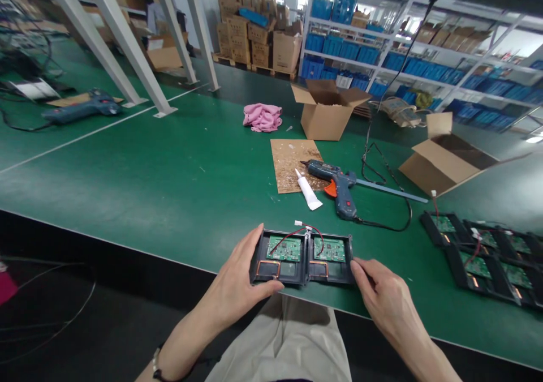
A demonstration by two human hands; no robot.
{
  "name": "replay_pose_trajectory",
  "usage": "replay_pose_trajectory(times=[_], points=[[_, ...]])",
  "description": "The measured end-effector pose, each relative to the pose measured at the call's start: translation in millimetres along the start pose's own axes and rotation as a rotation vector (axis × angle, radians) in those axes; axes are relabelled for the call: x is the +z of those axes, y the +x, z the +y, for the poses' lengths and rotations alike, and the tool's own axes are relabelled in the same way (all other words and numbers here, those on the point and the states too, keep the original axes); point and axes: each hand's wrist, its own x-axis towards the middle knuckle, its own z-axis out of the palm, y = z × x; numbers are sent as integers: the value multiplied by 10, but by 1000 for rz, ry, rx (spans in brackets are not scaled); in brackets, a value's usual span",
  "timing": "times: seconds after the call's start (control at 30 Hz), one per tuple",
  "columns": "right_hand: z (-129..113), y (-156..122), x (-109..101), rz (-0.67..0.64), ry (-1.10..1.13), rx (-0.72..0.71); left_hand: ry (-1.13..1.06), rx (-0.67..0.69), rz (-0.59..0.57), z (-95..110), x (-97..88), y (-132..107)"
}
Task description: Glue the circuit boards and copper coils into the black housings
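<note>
Two black plastic housings lie side by side at the table's front edge, each with a green circuit board and a copper coil inside. My left hand (244, 277) grips the left housing (283, 280) by its outer side, thumb along the near rim. With its fingers closed, my right hand (382, 286) pinches the outer edge of the right housing (335, 278). Red and black wires with a white connector (298, 223) loop over the top rims. Beyond them lie a white glue tube (309, 193) and a blue hot glue gun (339, 187) with an orange trigger.
More black housings with boards (487, 257) lie at the right. A stained cardboard sheet (288, 167) sits beneath the gun's nozzle. Farther back are a pink cloth (262, 117), an open carton (324, 120) and another carton (449, 161). A second glue gun (85, 109) rests at left near metal posts.
</note>
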Motion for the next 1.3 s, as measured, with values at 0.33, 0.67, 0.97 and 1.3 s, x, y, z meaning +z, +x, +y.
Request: replay_pose_trajectory(times=[0.33,0.67,0.97,1.3], points=[[-468,1305,95,-62,-275,-88,97,-1,450,-419,-95,292],[-640,1702,458,-240,-248,121,235,35,437,-392,-55,267],[-542,1586,252,-290,280,173,250,66,445,-376,-48,263],[-672,802,-370,-56,725,210,231,77,459,-365,-31,265]])
